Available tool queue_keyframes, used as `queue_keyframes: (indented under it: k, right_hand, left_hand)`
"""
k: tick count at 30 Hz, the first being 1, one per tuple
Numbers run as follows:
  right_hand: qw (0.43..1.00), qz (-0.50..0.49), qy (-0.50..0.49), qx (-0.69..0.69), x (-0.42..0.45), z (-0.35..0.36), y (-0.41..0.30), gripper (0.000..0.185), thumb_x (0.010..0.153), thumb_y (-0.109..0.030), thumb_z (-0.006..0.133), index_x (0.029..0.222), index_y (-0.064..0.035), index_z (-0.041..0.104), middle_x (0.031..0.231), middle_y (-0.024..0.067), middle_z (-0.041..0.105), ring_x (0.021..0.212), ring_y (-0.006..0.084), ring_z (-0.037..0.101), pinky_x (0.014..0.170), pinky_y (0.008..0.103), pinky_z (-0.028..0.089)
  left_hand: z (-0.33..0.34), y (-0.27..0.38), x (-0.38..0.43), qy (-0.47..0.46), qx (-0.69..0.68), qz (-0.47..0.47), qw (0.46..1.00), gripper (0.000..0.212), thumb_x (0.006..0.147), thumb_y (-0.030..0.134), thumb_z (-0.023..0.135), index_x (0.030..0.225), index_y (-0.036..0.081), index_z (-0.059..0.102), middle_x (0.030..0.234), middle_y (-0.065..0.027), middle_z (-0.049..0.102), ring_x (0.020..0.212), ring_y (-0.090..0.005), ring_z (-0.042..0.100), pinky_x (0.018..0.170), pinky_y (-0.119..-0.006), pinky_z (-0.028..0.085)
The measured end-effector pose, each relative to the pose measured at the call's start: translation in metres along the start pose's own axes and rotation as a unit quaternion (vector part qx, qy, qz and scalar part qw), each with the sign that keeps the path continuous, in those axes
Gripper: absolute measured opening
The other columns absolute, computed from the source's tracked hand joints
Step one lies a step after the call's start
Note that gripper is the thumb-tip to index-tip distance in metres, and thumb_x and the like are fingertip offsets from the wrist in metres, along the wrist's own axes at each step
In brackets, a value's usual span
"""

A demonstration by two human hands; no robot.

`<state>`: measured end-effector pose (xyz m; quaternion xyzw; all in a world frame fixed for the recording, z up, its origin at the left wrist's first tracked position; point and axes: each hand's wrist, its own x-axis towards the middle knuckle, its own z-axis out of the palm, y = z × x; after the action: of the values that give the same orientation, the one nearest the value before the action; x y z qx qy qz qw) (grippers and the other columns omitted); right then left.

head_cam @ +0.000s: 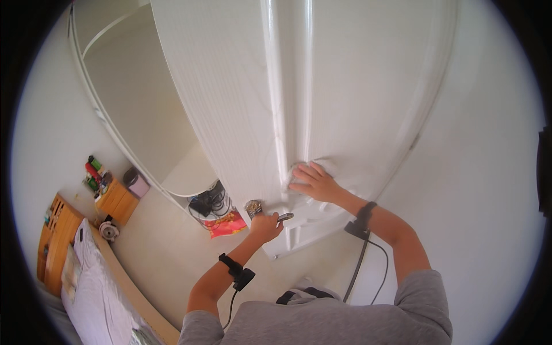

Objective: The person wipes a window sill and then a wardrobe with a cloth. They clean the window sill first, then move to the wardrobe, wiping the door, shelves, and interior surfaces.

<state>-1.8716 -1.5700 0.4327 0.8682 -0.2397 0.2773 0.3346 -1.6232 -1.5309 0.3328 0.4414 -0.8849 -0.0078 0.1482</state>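
In front of me stands a white panelled door (233,108) with raised moulding. My right hand (317,183) lies spread over a pale cloth (325,165) and presses it against the lower panel, next to the moulding. Near the door's left edge, my left hand (265,226) is closed around an ornate metal door handle (286,216). The lever's end sticks out to the right of my fingers, and a textured metal plate (253,208) shows above them. My palm hides the rest of the handle.
Left of the door is a white-framed opening (142,103). Black cables with an adapter (207,202) and a red bag (228,224) lie by its foot. Farther left are a bed (97,276), a wooden nightstand (118,200) with bottles, and a bin (136,183). A white wall (474,194) rises at right.
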Motion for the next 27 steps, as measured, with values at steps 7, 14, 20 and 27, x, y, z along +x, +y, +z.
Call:
queue_keyframes:
  k: [7, 14, 20, 27]
  right_hand:
    - [0.985, 0.003, 0.159, -0.062, 0.122, -0.061, 0.089, 0.051, 0.076, -0.010, 0.061, 0.125, -0.0248, 0.058, 0.132, 0.0018, 0.053, 0.125, 0.0198, 0.048, 0.102, 0.0415, 0.034]
    - [0.918, -0.037, 0.393, 0.021, 0.303, -0.158, 0.146, 0.058, 0.075, 0.005, 0.049, 0.132, -0.0065, 0.052, 0.139, 0.0133, 0.047, 0.129, 0.0310, 0.041, 0.109, 0.0421, 0.029]
    - [0.975, -0.103, 0.156, -0.118, 0.265, -0.078, 0.071, 0.047, 0.078, -0.007, 0.056, 0.123, -0.0196, 0.060, 0.131, 0.0040, 0.056, 0.118, 0.0217, 0.053, 0.101, 0.0405, 0.038]
    - [0.908, -0.308, -0.042, 0.280, 0.195, -0.001, -0.006, 0.050, 0.082, -0.010, 0.060, 0.131, -0.0153, 0.053, 0.146, 0.0050, 0.041, 0.134, 0.0258, 0.039, 0.110, 0.0448, 0.033]
  left_hand:
    - [0.003, -0.013, 0.006, 0.019, 0.040, -0.015, 0.999, 0.026, 0.079, 0.034, 0.062, 0.074, 0.008, 0.060, 0.058, -0.0089, 0.061, 0.054, -0.0302, 0.059, 0.054, -0.042, 0.049]
    - [0.012, -0.015, 0.007, 0.046, 0.009, -0.009, 0.999, 0.026, 0.079, 0.032, 0.061, 0.073, 0.008, 0.056, 0.058, -0.0091, 0.060, 0.054, -0.0304, 0.057, 0.055, -0.041, 0.047]
    - [0.011, -0.015, 0.007, 0.029, -0.038, 0.010, 0.999, 0.028, 0.080, 0.034, 0.060, 0.077, 0.006, 0.058, 0.057, -0.0099, 0.060, 0.052, -0.0312, 0.056, 0.056, -0.042, 0.047]
    - [-0.003, -0.020, 0.016, -0.041, -0.074, 0.049, 0.995, 0.031, 0.078, 0.031, 0.061, 0.091, 0.003, 0.056, 0.060, -0.0106, 0.061, 0.057, -0.0306, 0.062, 0.058, -0.044, 0.047]
